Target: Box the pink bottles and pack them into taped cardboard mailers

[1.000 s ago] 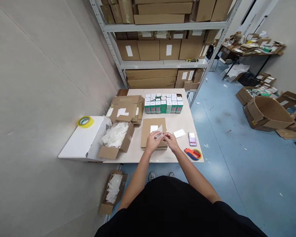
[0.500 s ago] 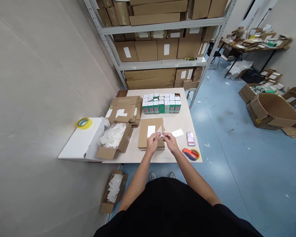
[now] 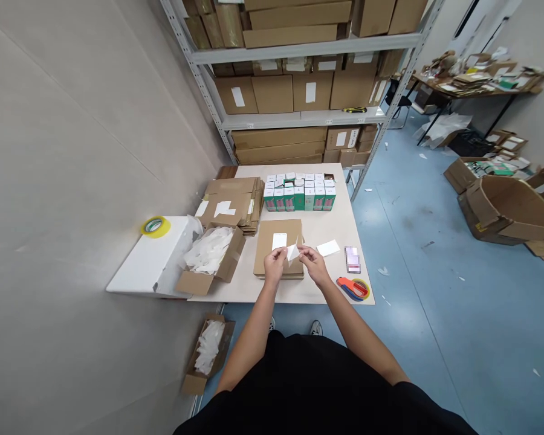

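Both of my hands are over a flat cardboard box (image 3: 263, 257) on the table, pinching a small white label (image 3: 292, 253) between them. My left hand (image 3: 274, 264) grips its left edge with fingers closed. At the other side, my right hand (image 3: 313, 264) pinches its right corner, where a thin pointed flap stands up. Stuck on the box just behind the label is another white label (image 3: 280, 240). To the right of my right hand lies a stack of white labels (image 3: 328, 248). The fingertips partly cover the held label's edges.
Several green-and-white cartons (image 3: 299, 198) stand at the back. Flattened cardboard (image 3: 231, 193) and an open box of white wrapping (image 3: 211, 249) sit left. Orange-handled tool (image 3: 354, 288), yellow tape roll (image 3: 155, 227) and a purple-white item (image 3: 352, 260) are nearby. A shelf rack (image 3: 299, 119) rises behind.
My hands have moved slightly apart, with the left going left. More of the white label shows between them. The view has shifted a little.
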Action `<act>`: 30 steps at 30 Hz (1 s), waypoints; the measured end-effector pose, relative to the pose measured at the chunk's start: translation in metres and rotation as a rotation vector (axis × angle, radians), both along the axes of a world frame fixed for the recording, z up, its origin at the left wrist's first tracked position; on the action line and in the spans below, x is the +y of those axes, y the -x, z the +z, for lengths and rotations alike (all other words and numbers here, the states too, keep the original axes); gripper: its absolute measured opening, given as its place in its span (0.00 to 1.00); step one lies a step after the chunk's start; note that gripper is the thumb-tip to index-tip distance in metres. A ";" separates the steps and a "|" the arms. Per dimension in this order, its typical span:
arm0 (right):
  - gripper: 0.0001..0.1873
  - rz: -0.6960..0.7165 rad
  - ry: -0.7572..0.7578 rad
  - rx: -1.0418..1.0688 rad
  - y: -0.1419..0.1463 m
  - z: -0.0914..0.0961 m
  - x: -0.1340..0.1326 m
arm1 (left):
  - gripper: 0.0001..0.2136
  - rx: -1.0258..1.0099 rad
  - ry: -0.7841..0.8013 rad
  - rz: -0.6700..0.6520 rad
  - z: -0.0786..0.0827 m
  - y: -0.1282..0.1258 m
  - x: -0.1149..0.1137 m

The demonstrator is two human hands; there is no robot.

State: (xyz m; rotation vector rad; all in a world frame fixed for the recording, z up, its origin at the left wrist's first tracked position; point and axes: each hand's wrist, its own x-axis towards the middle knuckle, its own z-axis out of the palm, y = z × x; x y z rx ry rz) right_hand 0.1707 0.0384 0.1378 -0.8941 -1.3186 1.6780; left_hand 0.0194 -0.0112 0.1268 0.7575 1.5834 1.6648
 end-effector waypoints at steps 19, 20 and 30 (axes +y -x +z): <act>0.12 -0.096 -0.156 -0.148 0.100 0.025 -0.009 | 0.17 -0.010 -0.068 -0.063 0.022 0.100 -0.003; 0.13 -0.104 -0.144 -0.131 0.103 0.023 -0.010 | 0.17 -0.017 -0.068 -0.081 0.021 0.102 -0.003; 0.19 -0.128 -0.048 -0.119 0.144 0.003 -0.020 | 0.17 -0.043 -0.077 -0.188 0.013 0.128 -0.020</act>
